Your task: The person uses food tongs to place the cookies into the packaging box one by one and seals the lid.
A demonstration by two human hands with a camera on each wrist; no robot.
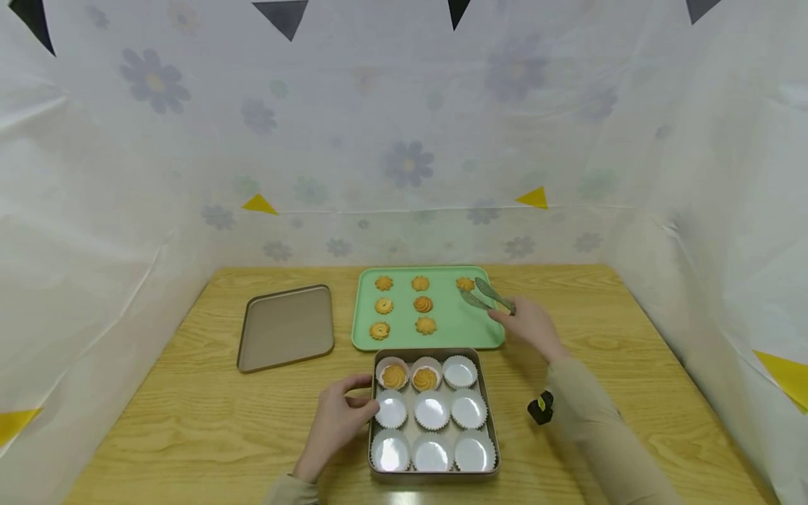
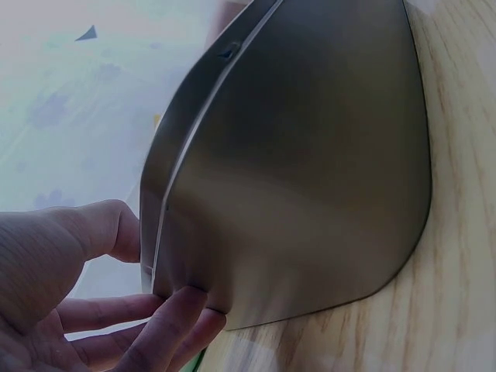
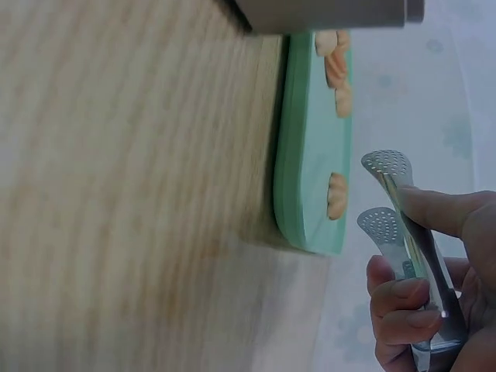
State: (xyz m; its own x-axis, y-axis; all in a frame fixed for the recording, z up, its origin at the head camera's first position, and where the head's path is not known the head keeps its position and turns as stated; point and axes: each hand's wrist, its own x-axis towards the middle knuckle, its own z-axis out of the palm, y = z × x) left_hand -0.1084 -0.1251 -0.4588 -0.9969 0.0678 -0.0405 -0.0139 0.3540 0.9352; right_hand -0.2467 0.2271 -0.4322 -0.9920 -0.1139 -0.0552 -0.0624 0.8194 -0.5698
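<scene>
My right hand (image 1: 529,324) grips a pair of metal serving tongs (image 1: 494,294) with perforated oval ends. The tongs' ends stand apart over the right side of a green tray (image 1: 463,330), beside a cookie (image 1: 465,283) in its far right part. Nothing shows between the ends in the right wrist view. My left hand (image 1: 339,419) holds the left wall of a deep baking tin (image 1: 435,477), thumb at the rim and fingertips (image 2: 182,298) against the outer side. Inside the tin stand several white paper cups (image 1: 432,410); two in the far row hold swirled cookies (image 1: 394,376).
Several more cookies (image 1: 423,304) lie in rows on the green tray, just beyond the tin. A flat brown tray (image 1: 287,328) lies at the left on the wooden table (image 1: 208,421). A small black object (image 1: 541,407) is by the right forearm. White flowered sheeting surrounds the table.
</scene>
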